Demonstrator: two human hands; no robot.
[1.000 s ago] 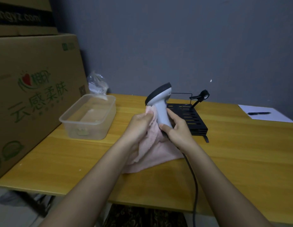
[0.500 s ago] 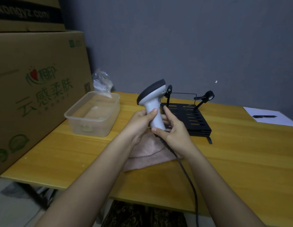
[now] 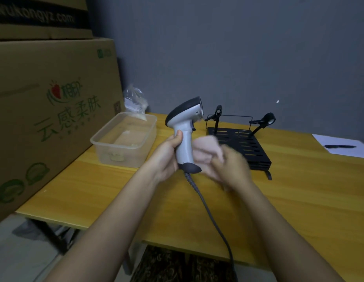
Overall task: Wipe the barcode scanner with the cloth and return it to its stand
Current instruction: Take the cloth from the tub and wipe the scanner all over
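Observation:
The white and dark grey barcode scanner [image 3: 186, 123] stands upright above the wooden table, head pointing right. My left hand [image 3: 167, 159] grips its handle from the left. My right hand [image 3: 231, 167], blurred, holds the bunched pink cloth [image 3: 206, 151] against the right side of the handle. The scanner's grey cable [image 3: 213, 218] runs down toward me over the table edge. The black stand [image 3: 244, 143] with two raised arms sits on the table just behind my right hand, with nothing on it.
A clear plastic tub [image 3: 124, 139] stands left of the scanner, a crumpled plastic bag [image 3: 135, 100] behind it. Large cardboard boxes [image 3: 45, 119] fill the left side. A sheet of paper [image 3: 339, 145] with a black pen [image 3: 339, 146] lies far right. A grey wall is behind.
The scanner passed from my right hand to my left and its head turned to point right. My right hand picked the cloth up off the table and brought it to the handle.

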